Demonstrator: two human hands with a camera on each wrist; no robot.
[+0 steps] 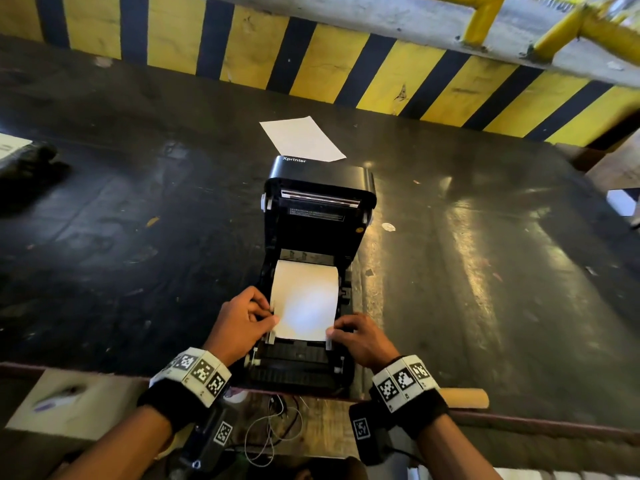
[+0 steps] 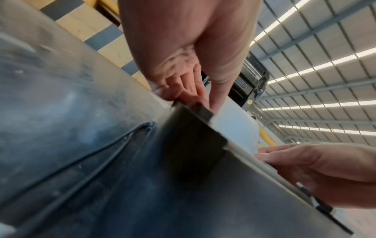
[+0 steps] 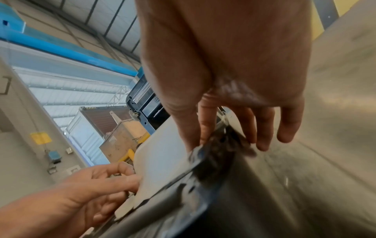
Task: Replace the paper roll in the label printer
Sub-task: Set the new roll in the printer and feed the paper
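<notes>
my left hand (image 1: pixel 239 320) is pinching the left edge of the white paper (image 1: pixel 306 301), and my right hand (image 1: pixel 360 336) is pinching its right edge. the paper is lying between my two grips, coming out of the open label printer (image 1: pixel 318 209). the printer is sitting on the dark table (image 1: pixel 485 237), its lid standing up just past my grips.
</notes>
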